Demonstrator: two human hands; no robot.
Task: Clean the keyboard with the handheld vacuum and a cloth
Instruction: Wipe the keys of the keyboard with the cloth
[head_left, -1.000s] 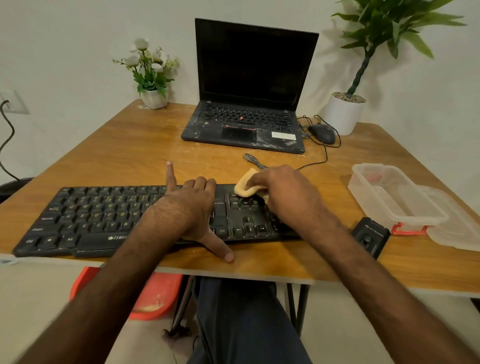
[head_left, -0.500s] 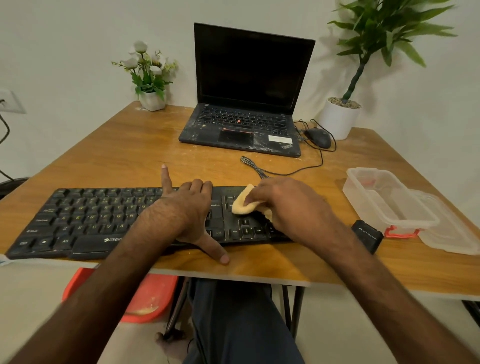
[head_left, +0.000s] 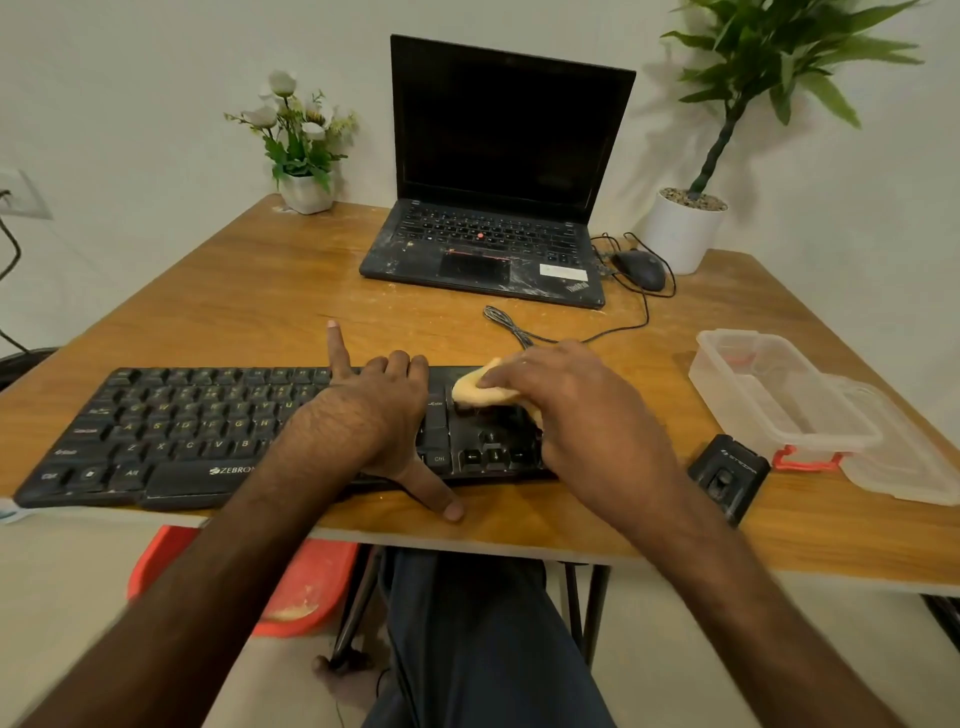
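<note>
A black keyboard (head_left: 171, 431) lies along the front edge of the wooden table (head_left: 249, 306). My left hand (head_left: 379, 415) rests flat on its right-middle part, fingers spread, thumb on the table in front and forefinger pointing away. My right hand (head_left: 566, 405) presses a small yellow cloth (head_left: 475, 392) onto the keys at the keyboard's right end, above the arrow keys. Most of the cloth is hidden under my fingers. A small black device (head_left: 730, 475) lies on the table to the right of the keyboard.
An open, dusty black laptop (head_left: 498, 208) stands at the back with a wired mouse (head_left: 641, 270) beside it. A clear plastic box (head_left: 779, 395) and its lid sit at the right. Two potted plants (head_left: 304, 150) (head_left: 685, 228) flank the laptop. A red tray (head_left: 306, 587) lies under the table.
My right hand has slid the cloth slightly back and left over the right end of the keyboard. My left hand stays in place on the keys.
</note>
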